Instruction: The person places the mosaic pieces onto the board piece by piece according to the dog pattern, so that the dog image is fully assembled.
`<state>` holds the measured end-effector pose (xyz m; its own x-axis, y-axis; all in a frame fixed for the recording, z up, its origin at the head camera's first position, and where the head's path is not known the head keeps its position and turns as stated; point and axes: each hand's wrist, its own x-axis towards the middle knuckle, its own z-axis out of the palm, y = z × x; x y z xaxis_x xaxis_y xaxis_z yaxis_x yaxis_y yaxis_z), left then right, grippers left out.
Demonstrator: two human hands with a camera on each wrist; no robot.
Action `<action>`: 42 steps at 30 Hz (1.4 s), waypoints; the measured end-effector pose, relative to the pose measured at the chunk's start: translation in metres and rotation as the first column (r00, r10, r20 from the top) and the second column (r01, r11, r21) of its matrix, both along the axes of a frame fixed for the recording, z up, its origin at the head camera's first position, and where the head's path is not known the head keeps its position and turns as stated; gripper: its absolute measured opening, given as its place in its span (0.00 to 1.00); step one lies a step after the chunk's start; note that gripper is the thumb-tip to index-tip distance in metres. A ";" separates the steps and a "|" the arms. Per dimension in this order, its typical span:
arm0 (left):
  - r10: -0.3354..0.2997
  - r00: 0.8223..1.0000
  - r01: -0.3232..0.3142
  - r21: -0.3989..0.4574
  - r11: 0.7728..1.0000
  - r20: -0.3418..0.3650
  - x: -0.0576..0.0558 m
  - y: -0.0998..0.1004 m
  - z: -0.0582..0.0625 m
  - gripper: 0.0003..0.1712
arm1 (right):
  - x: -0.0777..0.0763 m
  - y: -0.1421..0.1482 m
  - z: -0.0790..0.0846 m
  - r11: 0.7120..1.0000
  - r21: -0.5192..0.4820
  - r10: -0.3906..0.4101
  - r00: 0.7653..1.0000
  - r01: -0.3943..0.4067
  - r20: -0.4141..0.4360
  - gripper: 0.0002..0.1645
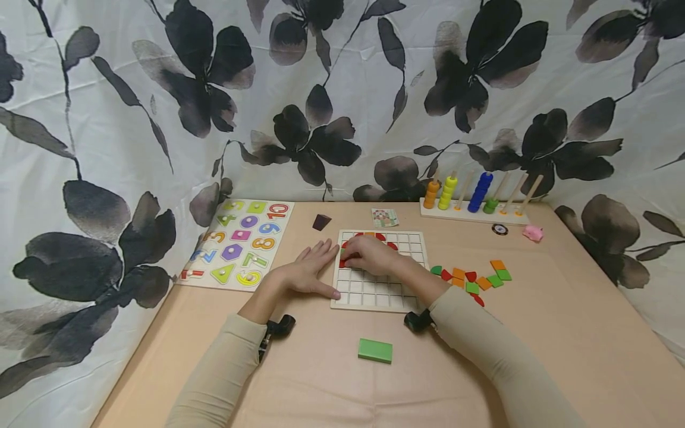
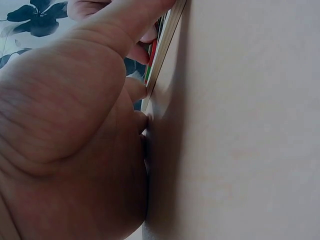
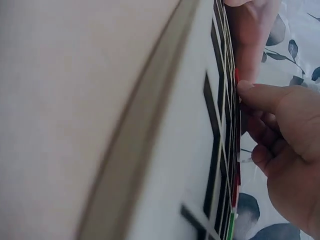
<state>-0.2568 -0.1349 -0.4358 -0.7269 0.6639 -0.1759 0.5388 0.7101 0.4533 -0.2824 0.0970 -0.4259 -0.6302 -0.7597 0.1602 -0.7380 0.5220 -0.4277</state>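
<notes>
Shows a light beige desk, lightly creased near the front. Carries, at the left, a white board of coloured numbers and shapes; towards the back, a small dark brown block, a small printed card and a white-based abacus with coloured rings; just before that, a black-and-white disc and a pink figure. Bears, centrally, a white grid board, with loose flat red, green and orange pieces to its right and a green rectangular block in front.

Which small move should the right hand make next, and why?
Perhaps press the red piece flat on the grid board: the right hand has that piece at its fingertips, and the left hand lies along the board's left edge, which may steady it.
</notes>
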 end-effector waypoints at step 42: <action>0.027 1.000 -0.027 -0.009 1.000 -0.004 0.002 0.002 0.000 0.71 | 0.029 0.209 0.010 0.934 0.144 -0.356 0.813 0.328 0.461 0.10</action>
